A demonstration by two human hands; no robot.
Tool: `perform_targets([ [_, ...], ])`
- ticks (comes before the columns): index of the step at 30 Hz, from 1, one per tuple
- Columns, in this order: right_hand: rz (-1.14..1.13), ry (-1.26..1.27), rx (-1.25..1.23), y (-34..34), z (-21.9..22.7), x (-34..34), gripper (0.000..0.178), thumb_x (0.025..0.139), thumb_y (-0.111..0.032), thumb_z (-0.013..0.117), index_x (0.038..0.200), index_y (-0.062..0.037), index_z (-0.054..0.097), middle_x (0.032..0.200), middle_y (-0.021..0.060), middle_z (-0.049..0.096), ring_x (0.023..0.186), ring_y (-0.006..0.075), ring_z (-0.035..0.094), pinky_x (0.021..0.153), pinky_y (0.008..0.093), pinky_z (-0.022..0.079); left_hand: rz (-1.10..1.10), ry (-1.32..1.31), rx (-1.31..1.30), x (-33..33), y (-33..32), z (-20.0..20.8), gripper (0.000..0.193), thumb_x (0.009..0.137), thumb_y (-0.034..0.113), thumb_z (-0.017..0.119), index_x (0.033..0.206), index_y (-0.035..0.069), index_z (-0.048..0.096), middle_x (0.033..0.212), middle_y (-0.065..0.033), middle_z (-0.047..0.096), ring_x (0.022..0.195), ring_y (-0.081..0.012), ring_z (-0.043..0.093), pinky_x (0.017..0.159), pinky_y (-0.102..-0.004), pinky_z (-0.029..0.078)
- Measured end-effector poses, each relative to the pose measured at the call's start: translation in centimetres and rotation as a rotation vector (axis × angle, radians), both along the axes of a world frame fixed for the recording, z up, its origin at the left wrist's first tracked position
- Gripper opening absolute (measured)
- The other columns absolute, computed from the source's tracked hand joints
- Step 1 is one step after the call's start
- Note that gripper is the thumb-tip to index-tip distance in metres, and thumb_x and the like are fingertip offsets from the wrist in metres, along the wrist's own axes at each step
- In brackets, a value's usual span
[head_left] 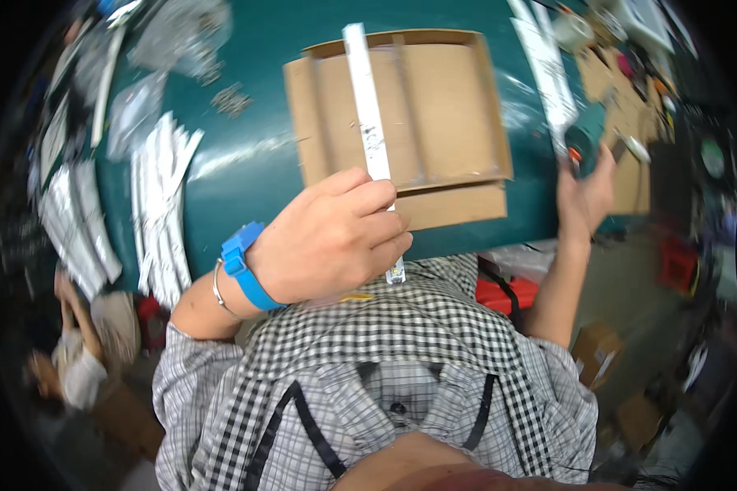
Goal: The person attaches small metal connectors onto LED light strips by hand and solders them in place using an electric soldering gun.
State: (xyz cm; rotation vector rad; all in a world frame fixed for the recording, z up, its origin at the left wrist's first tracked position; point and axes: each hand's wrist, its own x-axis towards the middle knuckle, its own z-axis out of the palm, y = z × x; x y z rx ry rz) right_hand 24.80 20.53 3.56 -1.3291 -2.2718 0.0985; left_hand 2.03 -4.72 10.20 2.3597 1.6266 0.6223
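A long, narrow white strip [364, 94], like an LED light bar, slants over an open cardboard box. My left hand [336, 233] is closed round its lower part, and a small lit-looking yellowish spot and a clear end [395, 274] show below the fingers. Dark marks and small bits show midway along the strip. At the table's right side, my right hand [585, 192] curls round a dark object with an orange-red part [575, 154]; its kind is not clear. Beneath the strip lies the shallow brown cardboard box [454, 90], divided into long compartments by ridges.
White strips [160, 204] lie piled at left, with more [78, 217] farther out. Clear plastic bags [184, 37] and a heap of small metal parts [231, 100] are at the far left. More white strips [549, 74] lie at right, beside cluttered tools. Another person [74, 352] sits at lower left.
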Motion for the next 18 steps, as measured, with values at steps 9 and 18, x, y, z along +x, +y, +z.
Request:
perform_targets([
  [9, -0.028, -0.066, -0.088, 1.1, -0.5, 1.0, 0.059, 0.078, -0.024, 0.073, 0.128, -0.0060, 0.049, 0.122, 0.0161, 0.060, 0.111, 0.0327, 0.058, 0.091, 0.0379, 0.044, 0.238, 0.191, -0.198, -4.7, -9.4, -0.3, 0.016, 0.066, 0.012, 0.061, 0.080, 0.006, 0.067, 0.092, -0.0014, 0.064, 0.079, -0.0174, 0.053, 0.069, -0.0291, 0.043],
  [18, 0.165, 0.411, -0.329, 1.8, -1.3, 2.6, 0.050, 0.077, 0.002, 0.071, 0.122, 0.0000, 0.050, 0.088, 0.0060, 0.057, 0.079, 0.0153, 0.056, 0.075, 0.0278, 0.048, 0.460, 0.245, -0.311, -6.3, -16.2, -1.6, 0.012, 0.066, 0.010, 0.059, 0.073, 0.004, 0.067, 0.088, -0.0029, 0.065, 0.084, -0.0193, 0.055, 0.076, -0.0312, 0.046],
])
